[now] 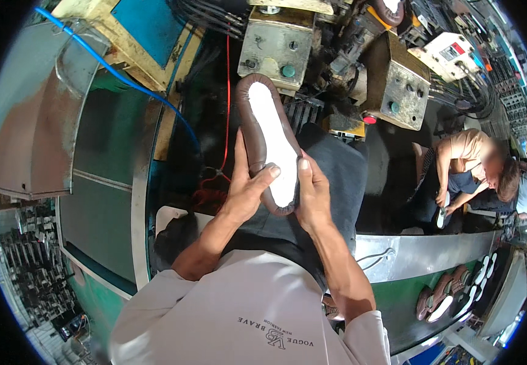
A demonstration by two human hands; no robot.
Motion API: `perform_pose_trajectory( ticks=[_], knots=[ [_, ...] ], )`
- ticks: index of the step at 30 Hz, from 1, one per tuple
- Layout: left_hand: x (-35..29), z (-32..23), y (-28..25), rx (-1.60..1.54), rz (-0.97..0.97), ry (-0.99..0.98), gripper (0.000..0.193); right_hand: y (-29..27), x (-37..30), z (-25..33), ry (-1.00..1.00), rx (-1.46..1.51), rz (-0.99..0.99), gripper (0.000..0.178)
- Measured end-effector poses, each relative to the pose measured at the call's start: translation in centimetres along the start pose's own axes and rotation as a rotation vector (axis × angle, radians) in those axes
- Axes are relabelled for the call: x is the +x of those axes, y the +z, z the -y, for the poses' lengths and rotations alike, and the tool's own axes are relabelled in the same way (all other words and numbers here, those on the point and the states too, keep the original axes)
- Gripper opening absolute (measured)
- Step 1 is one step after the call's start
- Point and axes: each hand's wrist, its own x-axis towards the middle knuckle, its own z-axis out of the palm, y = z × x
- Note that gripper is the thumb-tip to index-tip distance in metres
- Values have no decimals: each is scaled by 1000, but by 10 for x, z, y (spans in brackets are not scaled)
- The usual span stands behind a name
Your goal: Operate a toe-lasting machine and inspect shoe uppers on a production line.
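A brown shoe upper (pixel 252 131) is held up before me with its white underside (pixel 274 137) facing me and its toe pointing away. My left hand (pixel 246 188) grips its left edge near the heel, the thumb lying on the white underside. On the opposite side, my right hand (pixel 313 191) holds the heel end, its thumb along the right edge. The fingers beneath the shoe are partly hidden. Below the shoe are my dark-clad legs (pixel 330 176).
Ahead stand a metal control box (pixel 275 48) with a green button and a second control box (pixel 397 91). A blue hose (pixel 114 72) crosses the left. At right sits a person (pixel 467 164) holding a shoe. Several shoes (pixel 440 298) lie on a green conveyor (pixel 391 304).
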Motion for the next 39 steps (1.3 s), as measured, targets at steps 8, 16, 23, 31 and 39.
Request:
perform_pose_trajectory(
  ticks=[8, 16, 23, 31, 39],
  knots=[
    [5, -5, -62, -55, -172, -142, 73, 17, 28, -3, 198, -210, 203, 60],
    [16, -73, -324, 558, -712, -46, 73, -87, -1, 12, 58, -68, -145, 43],
    [92, -168, -466, 712, -747, -114, 45, -190, -73, 25, -54, -111, -439, 43],
    [123, 110, -88, 383, 199, -551, 45, -295, -461, -72, 136, -252, -1725, 40],
    [81, 143, 124, 595, 789, -589, 36, -100, -436, -238, 579, 484, -1603, 112]
  ],
)
